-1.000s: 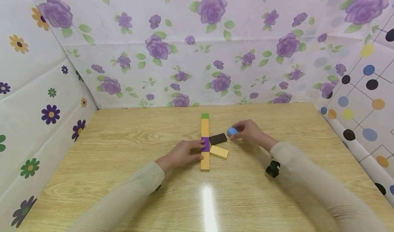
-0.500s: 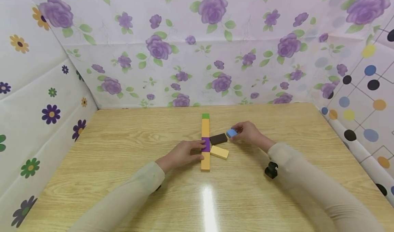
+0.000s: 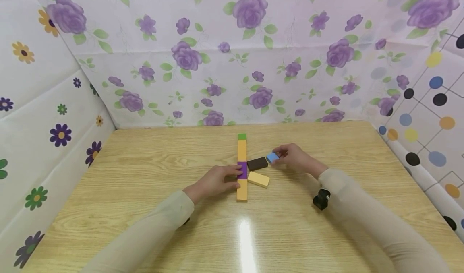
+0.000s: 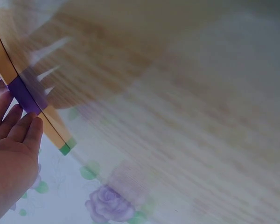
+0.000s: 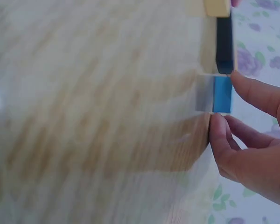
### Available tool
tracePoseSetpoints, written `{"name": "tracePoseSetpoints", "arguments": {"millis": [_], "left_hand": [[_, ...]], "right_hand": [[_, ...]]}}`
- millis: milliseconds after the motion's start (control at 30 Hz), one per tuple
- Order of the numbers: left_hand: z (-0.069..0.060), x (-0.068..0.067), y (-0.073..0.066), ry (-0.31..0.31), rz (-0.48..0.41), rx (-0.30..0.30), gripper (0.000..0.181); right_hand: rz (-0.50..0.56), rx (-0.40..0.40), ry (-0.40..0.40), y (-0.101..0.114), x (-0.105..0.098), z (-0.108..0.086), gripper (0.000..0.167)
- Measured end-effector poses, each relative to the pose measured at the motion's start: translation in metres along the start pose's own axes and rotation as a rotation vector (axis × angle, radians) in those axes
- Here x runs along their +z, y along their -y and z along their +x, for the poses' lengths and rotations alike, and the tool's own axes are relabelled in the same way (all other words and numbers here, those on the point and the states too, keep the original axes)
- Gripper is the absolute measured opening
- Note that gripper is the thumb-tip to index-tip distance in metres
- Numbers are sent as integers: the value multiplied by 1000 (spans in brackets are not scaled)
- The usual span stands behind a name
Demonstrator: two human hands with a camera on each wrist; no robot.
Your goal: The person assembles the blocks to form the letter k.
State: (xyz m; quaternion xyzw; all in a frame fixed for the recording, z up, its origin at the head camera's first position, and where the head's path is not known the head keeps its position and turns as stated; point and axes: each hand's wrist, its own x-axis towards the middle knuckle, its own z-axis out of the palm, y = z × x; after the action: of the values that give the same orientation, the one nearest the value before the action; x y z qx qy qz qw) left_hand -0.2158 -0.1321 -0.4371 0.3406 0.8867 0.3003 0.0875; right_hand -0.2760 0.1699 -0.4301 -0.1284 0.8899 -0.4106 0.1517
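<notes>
A row of blocks runs away from me on the table: an orange block (image 3: 242,190) nearest, a purple block (image 3: 242,169), another orange block (image 3: 242,150), then a green block (image 3: 242,136) at the far end. The left hand (image 3: 216,180) touches the purple block from the left with extended fingers, its thumb at the near orange block. My right hand (image 3: 294,158) pinches a small blue block (image 3: 272,157) between thumb and fingers. That block sits by the right end of a black block (image 3: 257,164), which slants out from the row. Below it lies a pale yellow block (image 3: 258,179).
The wooden table (image 3: 152,156) meets a flowered cloth (image 3: 224,79) at its back edge. Patterned cloths stand along the left and right sides. A light reflection shows on the near tabletop.
The blue block has shifted slightly left and nearer in the right hand, closer to the black block. My left hand and the block row look unmoved.
</notes>
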Motion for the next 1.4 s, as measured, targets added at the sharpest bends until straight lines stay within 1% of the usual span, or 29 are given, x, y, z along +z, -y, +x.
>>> {"name": "tracePoseSetpoints", "arguments": {"millis": [100,267,400,533,1033,1400], "left_hand": [[0,0,0,1,5,0,47],[1,-1,0,-3,8,3,47],[0,-1,1,-2,9,-5,47],[0,-1,1,0,8,-9,47],[0,-2,1,-6,9,10,47],[0,-1,-2,2,4,8,47]], "right_hand": [[37,5,33,-2,-5,-1,44],[81,27,36,-2,-8,-2,39],[62,18,7,-2,-6,-2,36],[50,-3,0,-1,-4,-2,35],[56,-9,5,-1,-1,-1,34],[71,-16,6,-5,1,0,35]]}}
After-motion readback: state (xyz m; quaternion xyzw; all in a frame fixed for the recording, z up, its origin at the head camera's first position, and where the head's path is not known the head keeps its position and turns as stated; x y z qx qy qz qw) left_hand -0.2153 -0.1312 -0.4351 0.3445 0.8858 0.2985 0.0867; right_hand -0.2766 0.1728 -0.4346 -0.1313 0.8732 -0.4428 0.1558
